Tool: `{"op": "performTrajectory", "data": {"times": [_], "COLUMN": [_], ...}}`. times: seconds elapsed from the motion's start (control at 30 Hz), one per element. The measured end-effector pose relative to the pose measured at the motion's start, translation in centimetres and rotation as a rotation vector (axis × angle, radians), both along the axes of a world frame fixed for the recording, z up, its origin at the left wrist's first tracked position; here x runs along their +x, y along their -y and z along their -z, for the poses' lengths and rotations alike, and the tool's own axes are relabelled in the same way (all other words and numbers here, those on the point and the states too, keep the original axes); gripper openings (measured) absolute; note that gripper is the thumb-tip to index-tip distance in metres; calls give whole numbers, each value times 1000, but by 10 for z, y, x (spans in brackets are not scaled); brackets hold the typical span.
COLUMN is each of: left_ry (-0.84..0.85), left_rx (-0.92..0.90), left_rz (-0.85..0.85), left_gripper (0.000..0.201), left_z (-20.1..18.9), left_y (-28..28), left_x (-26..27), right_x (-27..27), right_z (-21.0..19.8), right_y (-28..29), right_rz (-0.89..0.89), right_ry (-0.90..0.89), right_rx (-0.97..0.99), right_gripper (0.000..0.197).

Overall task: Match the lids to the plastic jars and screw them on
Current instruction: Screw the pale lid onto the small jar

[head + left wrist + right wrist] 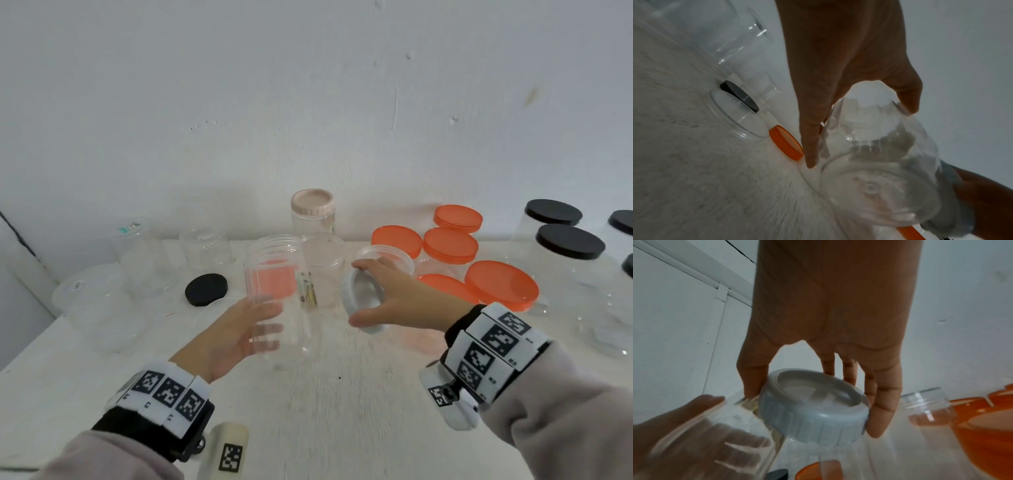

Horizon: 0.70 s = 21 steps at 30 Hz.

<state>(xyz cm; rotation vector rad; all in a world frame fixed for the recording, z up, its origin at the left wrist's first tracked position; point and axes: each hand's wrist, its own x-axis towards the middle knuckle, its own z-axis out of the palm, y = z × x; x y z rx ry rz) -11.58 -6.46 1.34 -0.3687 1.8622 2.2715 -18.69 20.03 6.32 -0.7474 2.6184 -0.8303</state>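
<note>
My left hand (260, 325) grips a clear, lidless plastic jar (274, 291) and holds it off the table, mouth pointing away from me. In the left wrist view the jar (879, 170) shows its base, with my left hand (859, 136) curled round its wall. My right hand (358, 294) holds a pale grey ribbed lid (366, 301) by its rim, just right of the jar and apart from it. The right wrist view shows this lid (813, 410) tilted in my right hand (813, 412), beside the jar (725, 426).
Several orange-lidded jars (450, 245) stand at the right, black-lidded ones (570, 241) beyond them. A loose black lid (206, 289) and an orange lid (786, 142) lie on the white table (325, 394). A pink-lidded jar (312, 212) stands at the back, open clear jars (144, 257) at the left.
</note>
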Motion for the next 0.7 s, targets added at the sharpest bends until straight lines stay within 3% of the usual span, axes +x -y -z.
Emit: {"op": "performTrajectory", "data": {"times": [0.1,0.17,0.33,0.7], "left_ry": [-63,-103,-115,-212], "left_rx": [-211,-346,-529,-439], "left_rz": [113,197,209,367], "left_gripper": [105,102,97,117], "left_z": [-1,0,6,9], "left_y": [-13,-22,-44,-61], "left_x": [0,-1,-2,-6], "right_x": [2,4,8,11], "right_z": [-11,-16,-25,-50], "right_y": [-9,-13,-19,-9], "right_rz": [27,44,47,-96], "right_ry": [-24,-32,-96,-73], "right_rx": [-45,-55,-38,44], "right_gripper": [92,90,89,92]}}
